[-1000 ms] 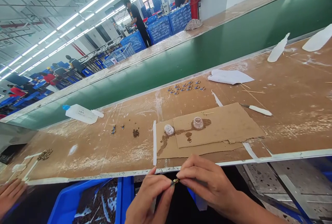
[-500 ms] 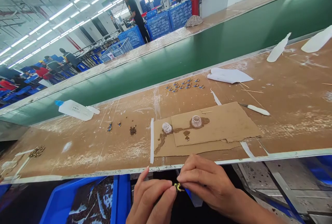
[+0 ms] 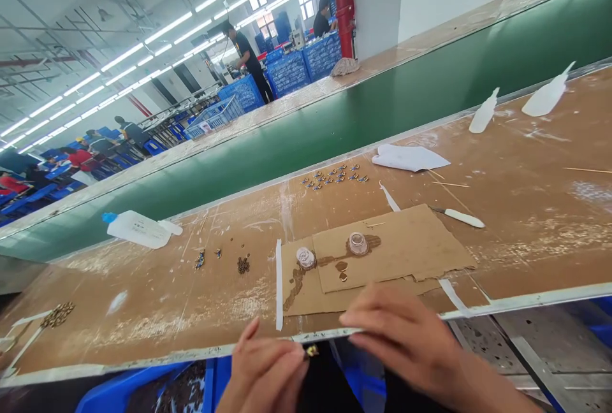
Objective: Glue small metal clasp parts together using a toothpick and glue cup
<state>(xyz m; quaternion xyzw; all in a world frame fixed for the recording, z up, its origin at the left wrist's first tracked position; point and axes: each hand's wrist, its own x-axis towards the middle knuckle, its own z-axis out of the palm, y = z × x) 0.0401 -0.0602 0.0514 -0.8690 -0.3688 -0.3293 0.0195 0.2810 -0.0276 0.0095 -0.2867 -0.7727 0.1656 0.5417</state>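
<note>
At the near edge of the bench, my left hand (image 3: 268,365) pinches a small gold-coloured piece (image 3: 312,351) between thumb and fingertips. The piece is too small and blurred for its exact kind to show. My right hand (image 3: 401,343) is held to the right of it, apart from the piece, its thumb and fingers parted with nothing visible between them. Just beyond the hands lies a stained cardboard sheet (image 3: 406,253). On it are a small clear cup (image 3: 357,244) and a white round lid-like dish (image 3: 305,259).
Several small blue-and-gold pieces (image 3: 340,177) lie in rows near the green belt (image 3: 287,136). Left are a dark bead pile (image 3: 243,265), a blue-capped bottle (image 3: 138,229) and a brownish heap (image 3: 58,315). A white-handled knife (image 3: 463,218) lies right. Blue bins (image 3: 143,387) stand below; people work beyond.
My right hand has drawn away from the small piece and its fingers have parted. My left hand keeps the piece. The view has tilted up and shifted slightly.
</note>
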